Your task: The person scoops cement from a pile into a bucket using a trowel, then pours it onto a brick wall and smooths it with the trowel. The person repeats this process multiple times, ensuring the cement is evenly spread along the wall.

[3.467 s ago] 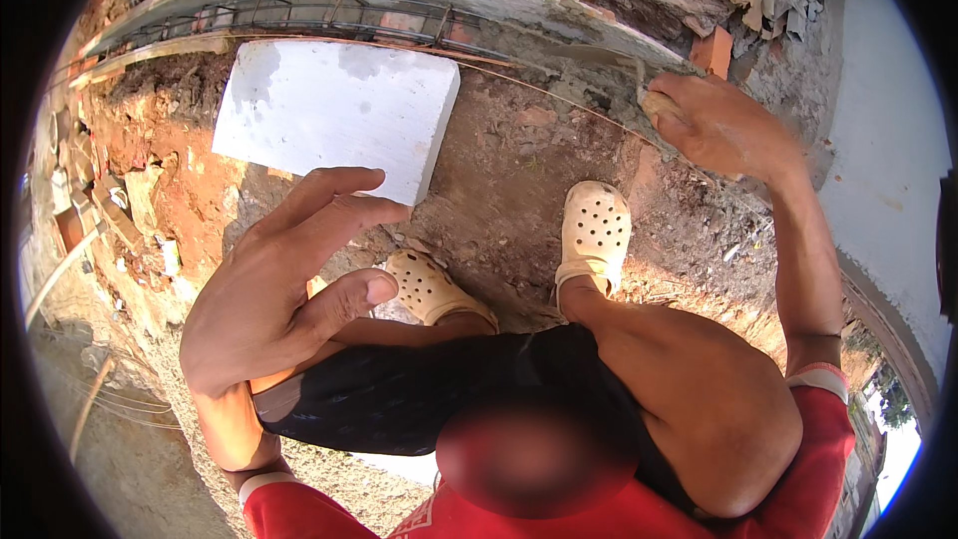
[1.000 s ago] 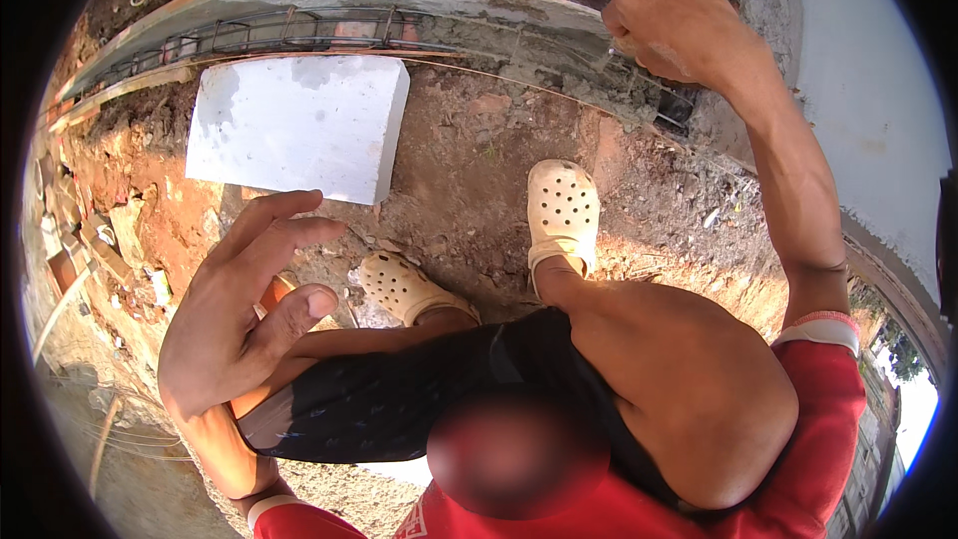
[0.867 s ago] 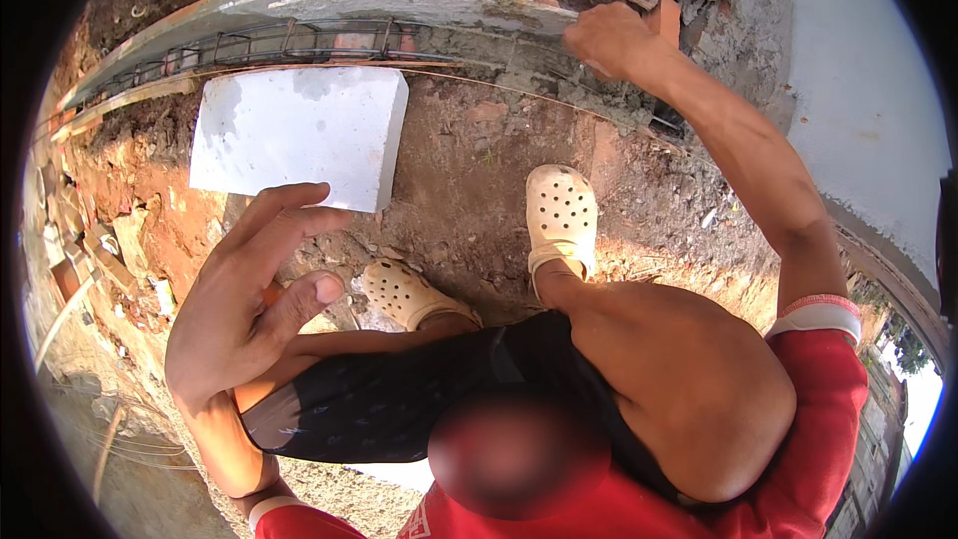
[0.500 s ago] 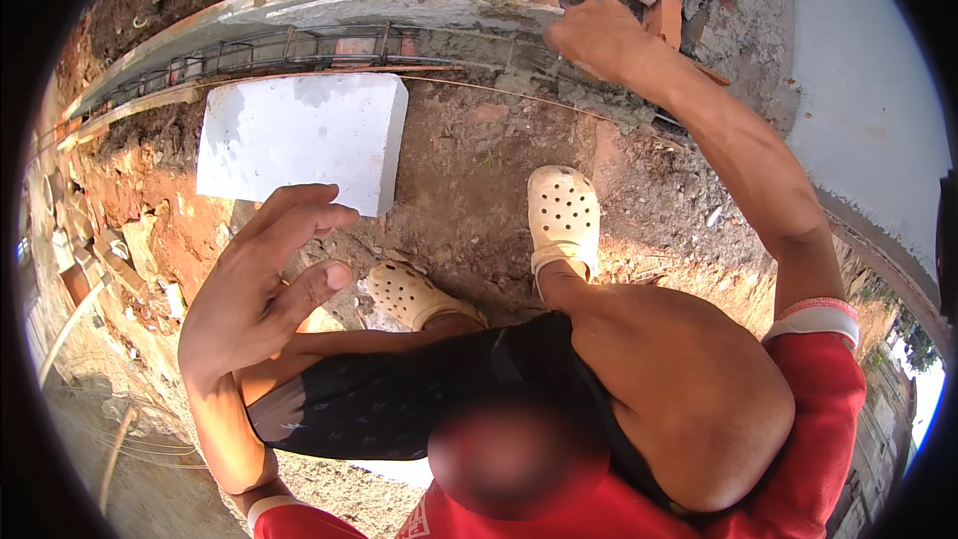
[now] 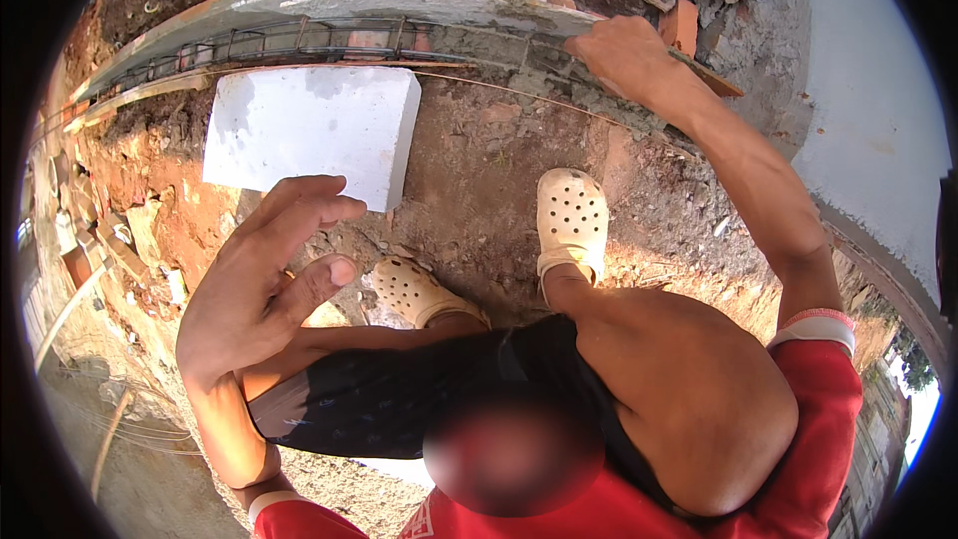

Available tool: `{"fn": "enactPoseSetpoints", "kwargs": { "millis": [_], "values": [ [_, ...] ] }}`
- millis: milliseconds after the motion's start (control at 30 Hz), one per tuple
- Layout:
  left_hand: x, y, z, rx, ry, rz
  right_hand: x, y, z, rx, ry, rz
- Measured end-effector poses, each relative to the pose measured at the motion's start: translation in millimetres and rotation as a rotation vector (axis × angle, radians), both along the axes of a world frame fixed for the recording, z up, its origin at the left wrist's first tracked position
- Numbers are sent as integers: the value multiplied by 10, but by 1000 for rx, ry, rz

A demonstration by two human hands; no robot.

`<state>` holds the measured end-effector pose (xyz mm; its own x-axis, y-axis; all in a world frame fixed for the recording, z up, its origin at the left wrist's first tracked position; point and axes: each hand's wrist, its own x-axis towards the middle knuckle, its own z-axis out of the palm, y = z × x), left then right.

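- Pale wall (image 5: 873, 90): fills the right side, beyond the right forearm.
- Form board (image 5: 339, 2): long, grey-smeared, bowed by the lens; borders the trench on its far side.
- Mortar strip (image 5: 489, 52): grey, rough-topped, lying along the near side of the board. Long axis left to right; most of the visible stretch runs leftward from the right hand, which is much the nearer hand.
- Rebar cage (image 5: 302, 35): in line with the strip, farther left, bars exposed.
- White block (image 5: 314, 125): flat on the soil, near side of the cage, between it and the left hand.
- Left hand (image 5: 264, 289): above the left knee, fingers half-curled, thumb well apart; nothing in it. Fingertips close to the block in view; contact not evident.
- Right hand (image 5: 624, 58): over the strip's right part, back upward, fingers curled under. Palm hidden; cannot tell how tightly closed or what it holds.
- Orange brick (image 5: 680, 26): just beyond the right wrist.
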<state>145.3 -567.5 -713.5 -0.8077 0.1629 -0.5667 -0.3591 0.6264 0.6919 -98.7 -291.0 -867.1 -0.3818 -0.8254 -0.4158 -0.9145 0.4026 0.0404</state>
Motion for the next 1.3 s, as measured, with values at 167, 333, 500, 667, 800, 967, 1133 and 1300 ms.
{"fn": "enactPoseSetpoints", "kwargs": {
  "millis": [167, 333, 500, 667, 800, 967, 1133, 1300],
  "values": [
    [-14, 1, 16, 2, -96, -2, -137, 265, 308, 62, -4, -166],
    [-7, -33, -17, -17, 13, -54, -294, 265, -242, 107, 24, -9],
    [34, -16, -9, -11, -64, -18, -441, 394, -268, 150, -37, -121],
    [-2, -17, 0, 3, -3, -10, -311, 89, -260, 404, -53, -76],
    [62, -21, 59, -14, -41, 10, -408, 287, -156, 392, -19, -162],
    [37, -41, 42, -2, -102, 3, -745, 1492, 484, -171, -40, -106],
    [-11, -14, 58, -4, 2, -64, -474, 1616, 552, 75, 10, -345],
    [6, -25, 49, 33, -38, -36, -264, 1260, -97, 317, 86, -214]
  ]
}}
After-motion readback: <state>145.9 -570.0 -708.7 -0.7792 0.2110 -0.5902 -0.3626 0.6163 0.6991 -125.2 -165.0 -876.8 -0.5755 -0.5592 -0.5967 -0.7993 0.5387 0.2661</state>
